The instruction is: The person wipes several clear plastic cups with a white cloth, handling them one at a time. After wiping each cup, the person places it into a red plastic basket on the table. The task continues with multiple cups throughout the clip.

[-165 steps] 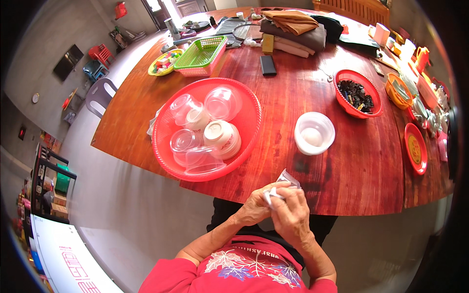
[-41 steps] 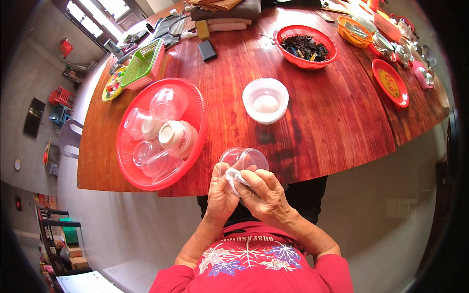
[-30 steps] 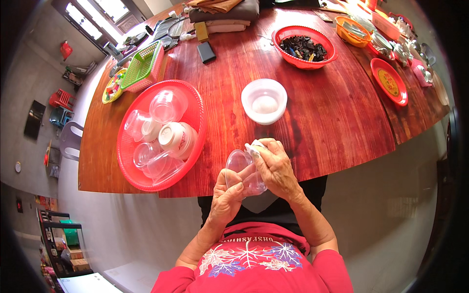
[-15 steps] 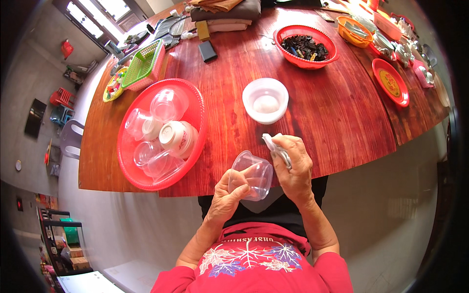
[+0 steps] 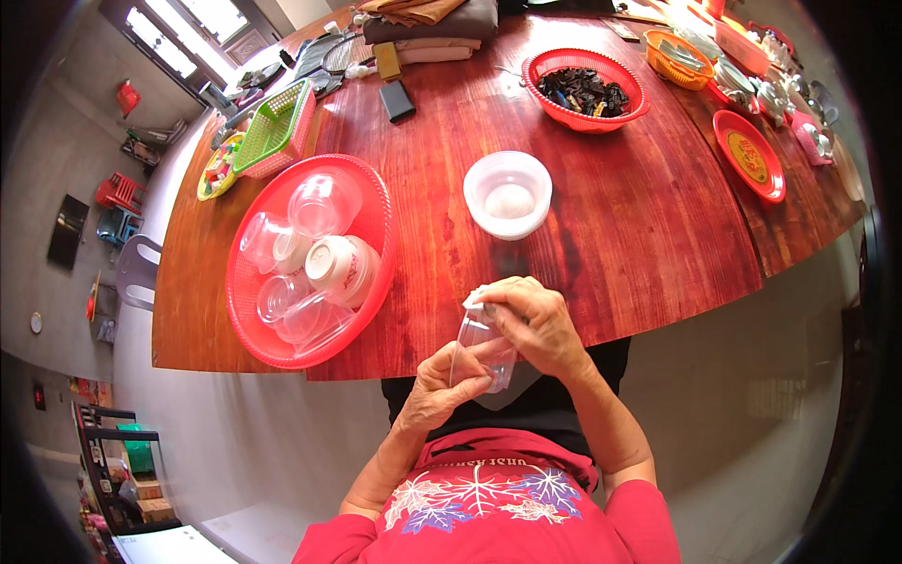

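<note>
A clear plastic bowl (image 5: 485,350) is tilted in front of me near the table's edge, its side gripped by my left hand (image 5: 443,387). My right hand (image 5: 537,324) is closed on a white cloth (image 5: 476,298), which presses against the bowl's upper rim. Most of the cloth is hidden by the fingers. Farther off on the table stands a white stack of bowls (image 5: 507,214). To the left, a large red basket (image 5: 381,202) holds several clear bowls (image 5: 324,202) and white bowls (image 5: 340,263).
A red basket of dark pieces (image 5: 587,89) stands at the far right, with an orange basket (image 5: 678,61) and a red plate (image 5: 750,158) beyond. At the far left are a green and pink basket (image 5: 282,122) and a dark box (image 5: 396,101).
My right hand has moved left and brought the cloth onto the bowl's rim. The bowl is turned more on its side, still in my left hand.
</note>
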Motion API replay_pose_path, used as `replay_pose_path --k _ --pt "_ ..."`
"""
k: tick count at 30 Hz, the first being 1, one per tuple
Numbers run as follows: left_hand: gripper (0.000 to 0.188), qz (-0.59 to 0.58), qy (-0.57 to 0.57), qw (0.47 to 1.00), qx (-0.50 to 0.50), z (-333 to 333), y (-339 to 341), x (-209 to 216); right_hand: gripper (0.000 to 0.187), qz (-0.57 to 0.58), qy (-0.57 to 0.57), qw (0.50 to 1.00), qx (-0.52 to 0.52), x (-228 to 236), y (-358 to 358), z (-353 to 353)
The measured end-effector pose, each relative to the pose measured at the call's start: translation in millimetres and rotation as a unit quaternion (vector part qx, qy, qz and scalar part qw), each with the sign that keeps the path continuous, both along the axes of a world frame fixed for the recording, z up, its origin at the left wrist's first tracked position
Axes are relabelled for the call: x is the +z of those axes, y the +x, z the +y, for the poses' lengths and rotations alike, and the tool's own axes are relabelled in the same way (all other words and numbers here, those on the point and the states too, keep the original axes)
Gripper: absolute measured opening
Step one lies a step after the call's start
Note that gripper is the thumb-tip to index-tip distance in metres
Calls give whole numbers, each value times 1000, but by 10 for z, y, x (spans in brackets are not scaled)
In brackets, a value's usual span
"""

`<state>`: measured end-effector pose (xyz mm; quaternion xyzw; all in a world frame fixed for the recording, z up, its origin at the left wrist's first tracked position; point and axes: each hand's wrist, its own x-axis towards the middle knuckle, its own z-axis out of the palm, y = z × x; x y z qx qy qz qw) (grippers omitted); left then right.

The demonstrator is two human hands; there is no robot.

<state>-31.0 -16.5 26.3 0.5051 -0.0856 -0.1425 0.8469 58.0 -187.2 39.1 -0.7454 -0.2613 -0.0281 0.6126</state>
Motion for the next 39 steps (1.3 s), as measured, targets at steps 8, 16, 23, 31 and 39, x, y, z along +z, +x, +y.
replay_pose_path --k 8,16,23,31,39 --pt "28 -1 4 999 50 27 -19 -160 24 -223 -73 972 -7 141 -218 78" --pt "13 -13 3 1000 14 54 -40 -140 22 -222 -83 970 -57 254 -215 59" --pt "10 -46 32 998 -16 9 -31 38 16 321 21 942 93 265 144 -82" --pt "31 16 -32 988 151 -47 39 -157 31 -260 -85 962 -2 138 -366 87" --pt "12 19 -119 986 114 -34 99 -40 30 -208 -30 970 -121 24 -274 78"
